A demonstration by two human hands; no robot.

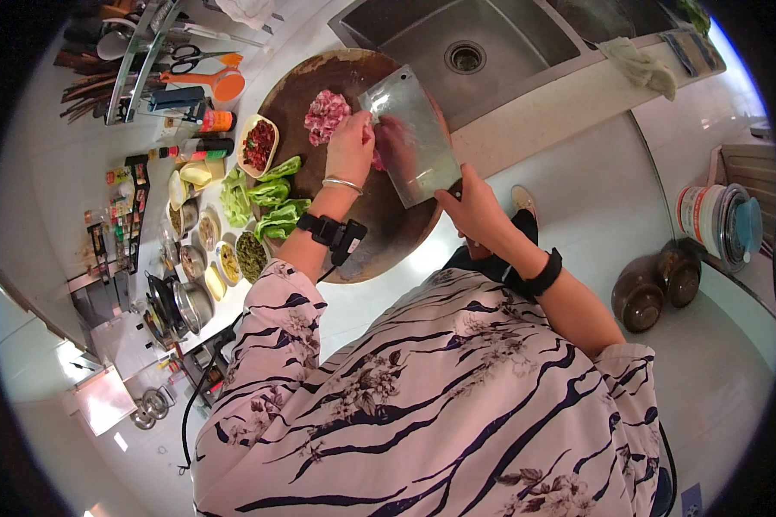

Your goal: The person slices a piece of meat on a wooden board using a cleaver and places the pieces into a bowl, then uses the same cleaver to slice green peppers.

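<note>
My right hand (475,210) grips the dark wooden handle of a broad steel cleaver (420,152), its blade tilted over a round wooden chopping board (388,239). The fingers of my left hand (352,148) are bent beside the blade's near edge; whether they pinch anything is hidden. The hand is mirrored in the shiny steel. Just beyond my left hand lies a heap of chopped raw meat (326,116). A bit of pink meat (378,160) shows between that hand and the cleaver. Cut green peppers (278,200) rest at the board's left edge.
A steel sink (524,64) adjoins the board. Left of it stand a dish of chopped red chillies (258,147), sliced green vegetable (235,200), a bowl of chopped greens (252,255), a metal pot (194,307) and bottles (200,148). Brown jars (640,300) sit on the floor at right.
</note>
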